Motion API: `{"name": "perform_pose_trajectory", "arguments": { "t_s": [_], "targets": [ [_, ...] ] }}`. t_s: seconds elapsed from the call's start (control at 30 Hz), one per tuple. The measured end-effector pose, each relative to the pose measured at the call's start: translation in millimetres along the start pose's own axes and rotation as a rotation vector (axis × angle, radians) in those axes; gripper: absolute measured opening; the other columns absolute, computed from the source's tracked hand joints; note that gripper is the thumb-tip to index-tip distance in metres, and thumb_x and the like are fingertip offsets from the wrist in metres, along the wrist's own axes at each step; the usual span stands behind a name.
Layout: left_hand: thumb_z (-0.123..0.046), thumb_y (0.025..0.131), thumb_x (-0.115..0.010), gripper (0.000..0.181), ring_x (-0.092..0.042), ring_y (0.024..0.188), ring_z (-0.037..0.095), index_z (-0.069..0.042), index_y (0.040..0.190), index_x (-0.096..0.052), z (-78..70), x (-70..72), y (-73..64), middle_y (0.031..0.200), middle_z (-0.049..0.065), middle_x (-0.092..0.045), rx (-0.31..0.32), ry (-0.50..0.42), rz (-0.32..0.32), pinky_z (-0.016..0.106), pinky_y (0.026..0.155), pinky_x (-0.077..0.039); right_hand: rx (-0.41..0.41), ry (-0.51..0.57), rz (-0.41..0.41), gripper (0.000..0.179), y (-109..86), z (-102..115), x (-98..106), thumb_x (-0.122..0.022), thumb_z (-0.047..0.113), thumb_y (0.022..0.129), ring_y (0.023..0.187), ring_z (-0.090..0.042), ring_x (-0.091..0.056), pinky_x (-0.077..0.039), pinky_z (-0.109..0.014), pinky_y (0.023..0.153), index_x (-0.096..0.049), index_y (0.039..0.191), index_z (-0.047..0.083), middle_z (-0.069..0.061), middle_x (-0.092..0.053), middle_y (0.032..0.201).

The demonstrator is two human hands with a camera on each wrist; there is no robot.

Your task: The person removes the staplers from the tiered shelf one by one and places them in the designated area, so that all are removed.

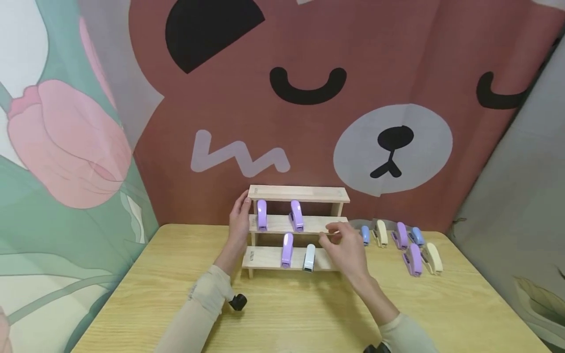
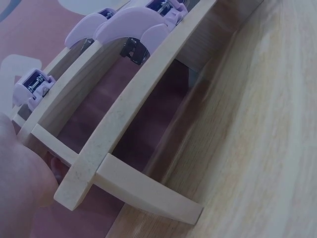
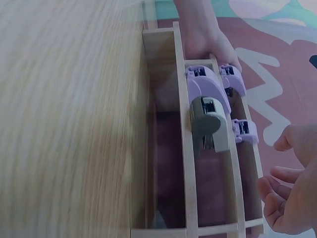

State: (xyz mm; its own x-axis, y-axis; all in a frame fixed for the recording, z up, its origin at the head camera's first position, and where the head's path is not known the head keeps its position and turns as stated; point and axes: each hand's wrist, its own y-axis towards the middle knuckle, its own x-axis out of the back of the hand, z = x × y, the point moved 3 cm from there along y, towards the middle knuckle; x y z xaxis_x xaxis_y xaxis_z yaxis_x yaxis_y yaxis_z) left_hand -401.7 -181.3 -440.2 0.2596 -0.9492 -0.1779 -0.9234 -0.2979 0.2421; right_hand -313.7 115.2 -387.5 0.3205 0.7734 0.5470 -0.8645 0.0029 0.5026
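Note:
A three-step wooden rack (image 1: 297,193) stands on the table. My left hand (image 1: 240,220) grips its left end, fingers reaching round the side board. Two purple staplers (image 1: 262,215) stand on the middle step, spaced apart. On the lowest step, a purple stapler (image 1: 287,250) stands beside a pale, whitish stapler (image 1: 309,258); the top step bears nothing. My right hand (image 1: 348,250) hovers by the rack's right end, overlapping the lower steps in the head view. In the right wrist view, that right hand (image 3: 292,186) has loosely bent fingers with nothing between them.
Right of the rack, several staplers stand on the table (image 1: 282,314): blue (image 1: 416,236), cream (image 1: 434,258) and purple (image 1: 413,260) ones. A curtain (image 1: 309,137) with a bear face hangs close behind the table; more printed cloth hangs at both sides.

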Motion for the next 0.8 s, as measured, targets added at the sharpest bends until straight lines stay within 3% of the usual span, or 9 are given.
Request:
{"name": "perform_pose_trajectory", "arguments": {
  "t_s": [0.53,0.8],
  "targets": [
    [-0.061,0.1,-0.054,0.054,-0.037,0.142,0.019,-0.036,0.148,-0.053,0.5,-0.5,1.4,0.15,-0.01,-0.049,-0.01,0.023,-0.011,0.046,0.117,-0.028,-0.111,0.122,0.128,0.044,19.3,13,-41,-0.081,0.03,0.087,0.089,-0.023,-0.066,-0.057,-0.037,0.074,-0.071,0.116,-0.002,-0.01,-0.066,0.1],
    [-0.061,0.1,-0.052,0.056,-0.035,0.143,0.018,-0.035,0.149,-0.051,1.9,-0.2,0.6,0.151,-0.009,-0.048,-0.015,0.03,0.006,0.045,0.118,-0.027,-0.095,0.11,0.146,0.046,25.4,21,-55,-0.081,0.027,0.088,0.085,-0.023,-0.065,-0.056,-0.038,0.074,-0.071,0.119,-0.004,-0.012,-0.066,0.098]
  ]
}}
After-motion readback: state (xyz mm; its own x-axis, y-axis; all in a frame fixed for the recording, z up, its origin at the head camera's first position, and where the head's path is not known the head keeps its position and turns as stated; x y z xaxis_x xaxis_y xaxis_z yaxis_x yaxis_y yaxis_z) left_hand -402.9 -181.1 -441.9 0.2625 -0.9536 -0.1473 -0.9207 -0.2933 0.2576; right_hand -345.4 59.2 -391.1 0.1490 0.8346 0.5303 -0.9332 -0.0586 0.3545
